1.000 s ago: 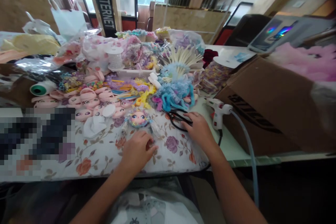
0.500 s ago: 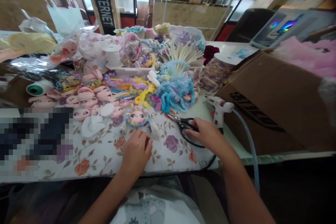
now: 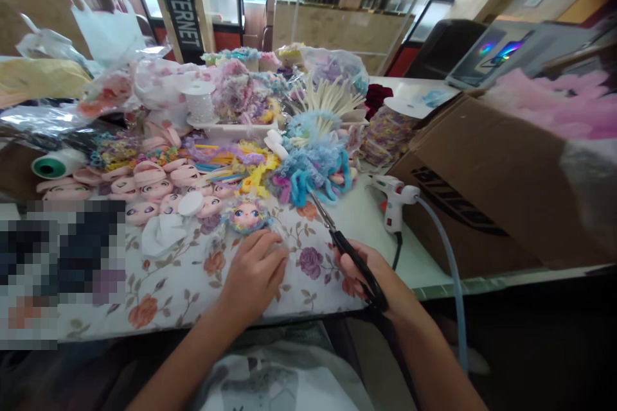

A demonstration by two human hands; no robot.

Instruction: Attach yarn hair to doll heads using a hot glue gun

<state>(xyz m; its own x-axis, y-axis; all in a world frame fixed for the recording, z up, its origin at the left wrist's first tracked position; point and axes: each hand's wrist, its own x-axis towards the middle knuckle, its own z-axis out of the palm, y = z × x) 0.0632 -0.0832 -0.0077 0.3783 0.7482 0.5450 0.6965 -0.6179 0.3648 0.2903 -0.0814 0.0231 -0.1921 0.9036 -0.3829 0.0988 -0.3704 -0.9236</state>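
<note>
My right hand (image 3: 359, 268) is closed around the black handles of a pair of scissors (image 3: 344, 241), lifted off the cloth with the blades together and angled away to the upper left. My left hand (image 3: 255, 273) rests on the flowered cloth (image 3: 178, 298), fingers curled at the lower edge of a small doll head (image 3: 247, 214). That head has blue eyes and fluffy pastel trim around it, with sheer ribbon at its sides. Whatever the left fingertips pinch, if anything, is hidden under the hand.
A white glue gun (image 3: 393, 199) stands beside a cardboard box (image 3: 457, 186) on the right. Blue fluffy strips with pale stems (image 3: 315, 154) lie ahead. Several pink doll faces (image 3: 157, 189) and a white spool (image 3: 198, 103) sit to the left.
My right hand has picked up the scissors from the cloth and turned them, blades pointing away. My left hand has shifted slightly right, closer to the doll head. The view has turned a little.
</note>
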